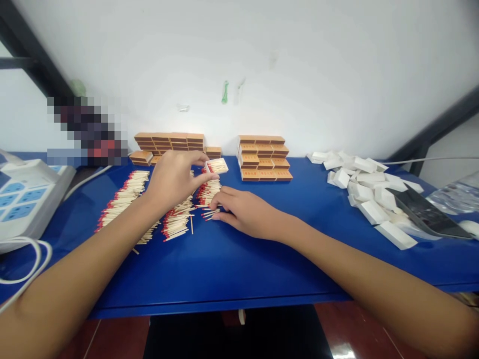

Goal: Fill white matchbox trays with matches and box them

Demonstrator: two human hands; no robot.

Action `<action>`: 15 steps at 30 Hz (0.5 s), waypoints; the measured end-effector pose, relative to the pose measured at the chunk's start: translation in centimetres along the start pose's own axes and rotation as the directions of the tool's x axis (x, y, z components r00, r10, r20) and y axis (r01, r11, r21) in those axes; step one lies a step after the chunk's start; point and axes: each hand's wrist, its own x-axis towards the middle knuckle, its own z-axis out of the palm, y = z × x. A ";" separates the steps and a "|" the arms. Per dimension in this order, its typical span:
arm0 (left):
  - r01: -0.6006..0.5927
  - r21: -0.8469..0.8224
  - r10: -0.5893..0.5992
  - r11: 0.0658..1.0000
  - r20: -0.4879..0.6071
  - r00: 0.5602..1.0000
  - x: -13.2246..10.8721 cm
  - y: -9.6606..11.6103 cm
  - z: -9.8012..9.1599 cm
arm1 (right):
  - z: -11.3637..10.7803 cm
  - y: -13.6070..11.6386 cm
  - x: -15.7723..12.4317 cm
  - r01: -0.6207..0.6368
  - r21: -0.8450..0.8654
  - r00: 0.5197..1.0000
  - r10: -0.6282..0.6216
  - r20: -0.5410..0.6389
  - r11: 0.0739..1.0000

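My left hand (175, 172) grips a small white matchbox tray (223, 165) between thumb and fingers. Several red-tipped matches lie inside that tray. Just below it, my right hand (241, 209) has thumb and forefinger closing on the pale ends of a few matches (208, 214) at the near end of a row. This row of matches (210, 192) runs under the left thumb and the tray. To the left lie another row of matches (176, 224) and a longer one (125, 197), partly hidden by my left forearm.
Orange-brown matchboxes stand against the wall in a left stack (170, 139) and a right stack (265, 157). White empty trays (364, 182) are heaped at the right beside a dark phone-like slab (430, 212). A white power strip (33, 199) with cables sits at the left.
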 end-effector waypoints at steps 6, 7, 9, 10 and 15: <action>-0.002 0.020 0.002 1.000 0.011 1.000 0.0 0.0 0.0 | 0.0 0.1 0.3 -0.046 -0.032 0.998 0.047 0.037 0.998; -0.002 0.022 0.002 1.000 0.013 1.000 0.0 0.0 0.0 | 0.1 0.0 0.3 -0.056 -0.056 0.997 0.059 0.046 0.997; -0.009 0.028 0.008 1.000 0.019 1.000 0.0 0.0 0.0 | 0.1 -0.2 0.3 -0.072 -0.106 0.995 0.079 0.062 0.992; -0.013 0.030 0.013 0.999 0.019 1.000 0.0 0.0 0.0 | 0.0 -0.3 0.3 -0.081 -0.128 0.994 0.090 0.068 0.989; -0.011 0.047 0.010 0.999 0.020 1.000 -0.1 -0.1 0.2 | -0.7 -1.0 0.0 -0.112 -0.175 0.986 0.132 0.105 0.978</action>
